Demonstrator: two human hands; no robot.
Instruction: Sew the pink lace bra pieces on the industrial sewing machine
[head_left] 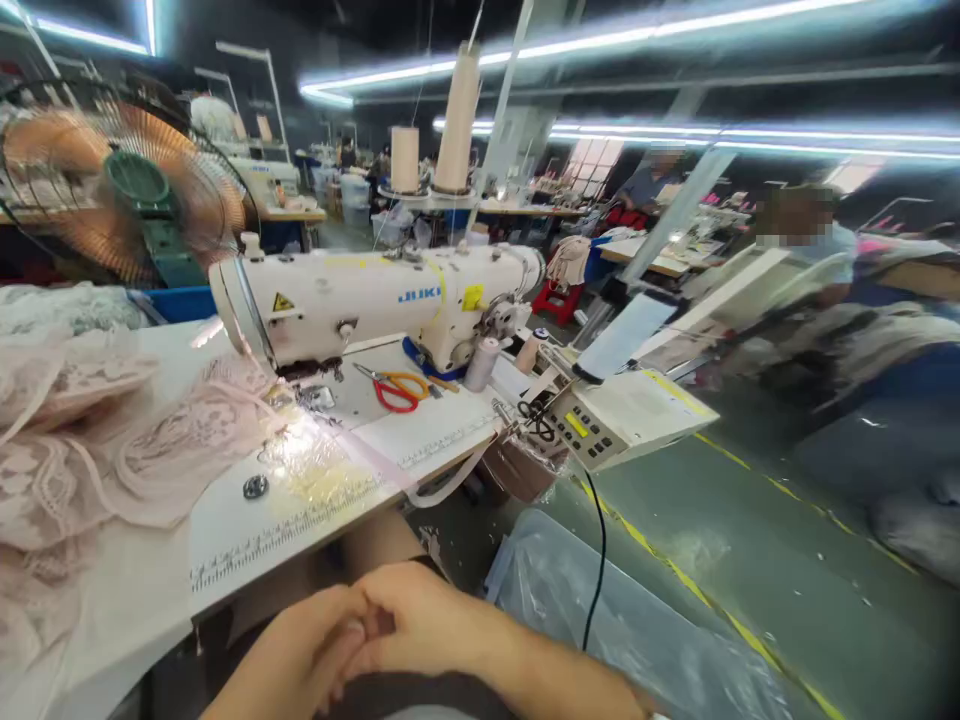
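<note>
My left hand [315, 645] and my right hand [416, 615] meet low in the view, in front of the table edge. Their fingers are curled and pressed together; whatever may be between them is hidden. Beyond them stands a white sewing machine [360, 290], its lamp lighting the needle area. Pale pink lace fabric [172, 440] is heaped on the table left of the needle. Red-and-orange-handled scissors [397, 390] lie on the machine bed. A small black round object [256, 487] rests near a printed ruler strip [292, 530]. A grey thread spool [481, 365] stands by the machine's base.
A control box [592, 440] with buttons juts out at the table's right end, a black cable [600, 560] hanging below. A plastic-lined bin [600, 620] sits beside my right forearm. A fan [135, 190] is at left; thread cones [457, 120] rise behind. Other people work at right.
</note>
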